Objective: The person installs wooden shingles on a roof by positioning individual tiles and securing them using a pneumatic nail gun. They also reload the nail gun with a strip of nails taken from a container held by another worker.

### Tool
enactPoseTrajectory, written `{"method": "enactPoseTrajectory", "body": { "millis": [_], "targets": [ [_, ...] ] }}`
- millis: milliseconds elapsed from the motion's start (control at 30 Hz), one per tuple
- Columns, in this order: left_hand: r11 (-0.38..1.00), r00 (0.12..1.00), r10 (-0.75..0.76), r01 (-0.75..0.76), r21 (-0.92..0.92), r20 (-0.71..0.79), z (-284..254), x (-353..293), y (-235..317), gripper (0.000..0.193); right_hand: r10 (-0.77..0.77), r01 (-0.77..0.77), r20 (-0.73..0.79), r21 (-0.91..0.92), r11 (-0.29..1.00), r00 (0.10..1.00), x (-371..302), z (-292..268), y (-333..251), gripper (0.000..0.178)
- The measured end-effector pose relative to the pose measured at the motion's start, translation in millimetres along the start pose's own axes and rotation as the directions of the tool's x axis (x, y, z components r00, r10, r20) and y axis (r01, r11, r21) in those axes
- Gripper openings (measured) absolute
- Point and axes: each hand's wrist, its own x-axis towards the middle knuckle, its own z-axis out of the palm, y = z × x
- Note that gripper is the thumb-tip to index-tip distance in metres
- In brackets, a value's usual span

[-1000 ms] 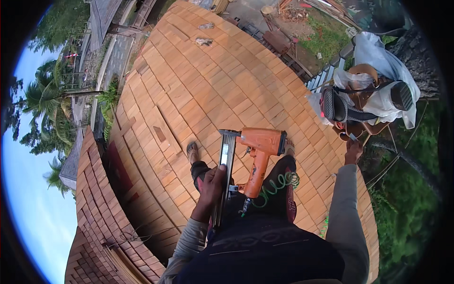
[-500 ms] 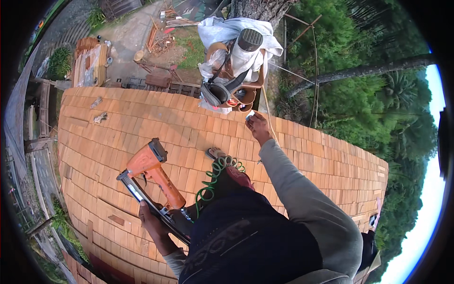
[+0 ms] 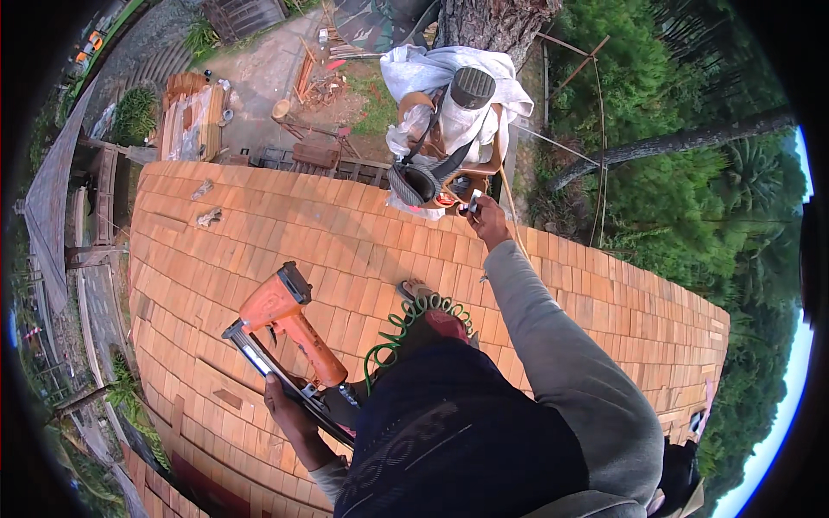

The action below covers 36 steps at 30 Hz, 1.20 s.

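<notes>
Nail gun in one hand, small piece in the other, on a roof that looks mostly covered

The orange nail gun (image 3: 269,304) is above the roof at the person's left, its head pointing away from the body. The left hand (image 3: 292,413) is closed around its long magazine; whether the magazine is loaded cannot be told. A green coiled hose (image 3: 399,323) loops just beside the gun, across the person's leg.

The right hand (image 3: 490,223) reaches forward, fingers pinched on a small pale-and-dark piece (image 3: 475,201), too small to identify. It is at the edge of a brown bag (image 3: 495,166), partly covered by a white sack (image 3: 494,112); whether the piece is going in or coming out does not show.

Underfoot, wooden shingles (image 3: 345,246) lie in overlapping rows out to the far edge, so this slope appears largely laid. Whether every shingle is fastened cannot be judged. A small darker wood piece (image 3: 228,398) lies on the rows at left, and pale crumpled scraps (image 3: 208,217) lie near the far edge. A stack of boards (image 3: 202,121) sits on the ground beyond.
</notes>
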Motion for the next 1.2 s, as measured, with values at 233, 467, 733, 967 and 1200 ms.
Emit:
{"method": "enactPoseTrajectory", "body": {
  "millis": [233,467,733,967,1200],
  "targets": [
    [0.998,1.0,0.011,-0.011,-0.06,0.01,-0.7,-5.6,-12.0,0.044,-0.026,0.005,-0.151,-0.138,0.99,0.988,42.7,-21.2,11.8,0.015],
    [0.995,0.997,-0.055,0.05,0.082,0.056,-8.2,0.7,-17.9,0.049,-0.552,0.221,0.04,-0.939,0.265,0.833,106.1,-50.8,14.7,0.03],
    [0.976,0.997,-0.037,0.021,0.217,0.069,20.9,42.7,-68.8,0.05,-0.135,0.118,0.279,-0.728,-0.675,0.951,157.5,7.9,-2.1,0.048],
    [0.965,0.994,-0.086,0.065,0.254,0.071,2.2,61.4,-100.5,0.041,-0.27,0.359,0.473,-0.853,-0.378,0.839,259.6,-36.6,36.5,0.059],
    [0.384,0.86,0.25,-0.51,0.77,0.445,-37.1,65.4,-109.6,0.037,0.065,0.466,0.572,-0.591,-0.658,0.817,264.7,-26.3,40.2,0.068]
  ]
}}
